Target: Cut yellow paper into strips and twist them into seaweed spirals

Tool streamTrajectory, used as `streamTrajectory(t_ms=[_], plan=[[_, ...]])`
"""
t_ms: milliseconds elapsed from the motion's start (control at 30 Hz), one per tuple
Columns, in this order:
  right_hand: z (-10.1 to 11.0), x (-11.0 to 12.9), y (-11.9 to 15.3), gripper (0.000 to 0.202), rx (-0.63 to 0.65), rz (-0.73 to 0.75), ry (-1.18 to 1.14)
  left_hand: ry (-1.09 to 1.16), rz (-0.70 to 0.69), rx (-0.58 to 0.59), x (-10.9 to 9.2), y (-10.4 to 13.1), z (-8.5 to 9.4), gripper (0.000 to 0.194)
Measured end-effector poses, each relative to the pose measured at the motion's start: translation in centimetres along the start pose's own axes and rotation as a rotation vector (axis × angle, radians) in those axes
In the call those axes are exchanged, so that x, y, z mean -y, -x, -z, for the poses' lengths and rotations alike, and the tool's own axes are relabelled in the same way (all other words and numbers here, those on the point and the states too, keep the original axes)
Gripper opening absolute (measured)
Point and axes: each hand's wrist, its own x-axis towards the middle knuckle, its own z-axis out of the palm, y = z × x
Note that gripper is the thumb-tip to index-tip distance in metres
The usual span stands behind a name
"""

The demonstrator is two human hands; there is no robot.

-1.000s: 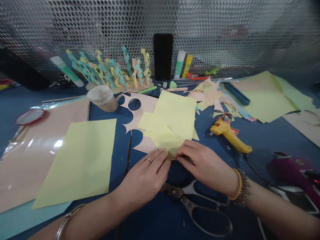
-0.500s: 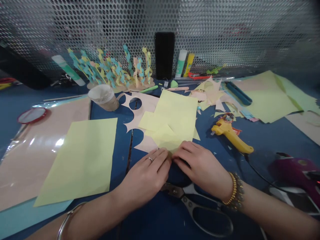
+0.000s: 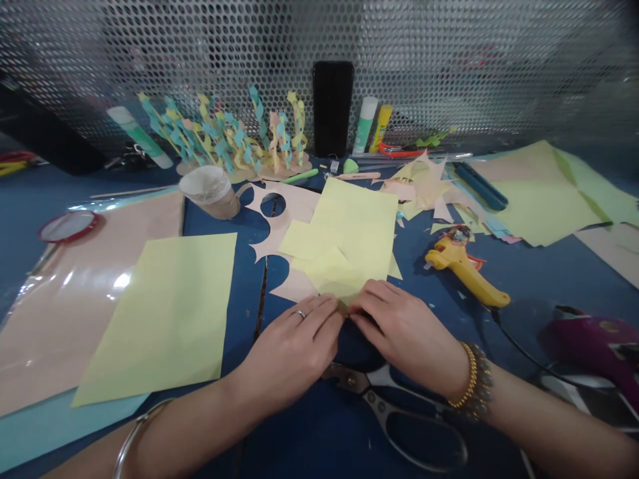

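My left hand (image 3: pixel 295 346) and my right hand (image 3: pixel 405 336) meet at the near edge of a yellow paper sheet (image 3: pixel 367 216). Their closed fingertips pinch a small fold of yellow paper (image 3: pixel 343 307), most of it hidden by the fingers. Two smaller yellow paper pieces, one a cut strip (image 3: pixel 309 241), lie on the sheet just beyond my fingers. Beneath my wrists rests a pair of large scissors (image 3: pixel 394 406), its blades partly covered by my left hand. Pink paper with round cutouts (image 3: pixel 294 199) sticks out from under the yellow sheet.
Left are another yellow sheet (image 3: pixel 164 316), a plastic-wrapped pink pack (image 3: pixel 64 299), a tape roll (image 3: pixel 68 227) and a paper cup (image 3: pixel 210 193). Curled paper strips (image 3: pixel 234 143) stand behind. A yellow glue gun (image 3: pixel 466 269), its cord, paper scraps (image 3: pixel 424 183) and a cutter (image 3: pixel 480 186) lie right.
Both hands stay at the same spot with the paper pinched between them; the fingertips shift only slightly. The whole view has moved a little, so things appear slightly further right.
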Motion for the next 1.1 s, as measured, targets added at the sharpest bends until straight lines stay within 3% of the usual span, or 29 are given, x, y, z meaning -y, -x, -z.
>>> streamTrajectory(t_ms=[333,567,800,1100], plan=[[0.3,-0.7,0.0,0.014,-0.034,-0.014,-0.125,0.014,-0.012,0.051,0.0,-0.3,0.3,0.024],[0.7,-1.1,-0.2,0.011,-0.054,-0.041,-0.201,0.004,0.029,0.004,-0.2,-0.5,0.1,0.024],[0.4,-0.7,0.2,0.014,-0.024,0.050,-0.065,0.036,0.083,-0.014,-0.3,-0.7,0.2,0.023],[0.3,-0.1,0.1,0.016,0.013,0.045,0.076,0.009,0.129,-0.017,0.5,-0.9,0.0,0.015]])
